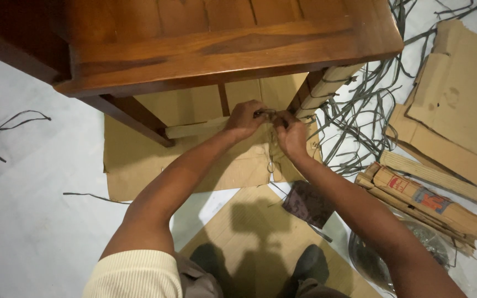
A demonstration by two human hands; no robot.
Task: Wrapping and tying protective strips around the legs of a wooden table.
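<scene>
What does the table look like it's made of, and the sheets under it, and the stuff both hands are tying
The table looks like solid wood with a glossy reddish-brown varnish: grain and sheen show. The sheets seem plain brown corrugated cardboard, matte with creased edges. The left hand and right hand pinch a thin dark strand, maybe plastic strapping like the grey strips on the floor; too small to be sure.

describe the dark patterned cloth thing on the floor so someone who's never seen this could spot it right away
Start at the wooden table and drop past the two hands working below its edge, to the floor under the right forearm. The dark cloth piece lies there, between the cardboard sheets and the bundle of rolled cardboard. It alone is dark and patterned; its neighbours are plain tan.
</scene>
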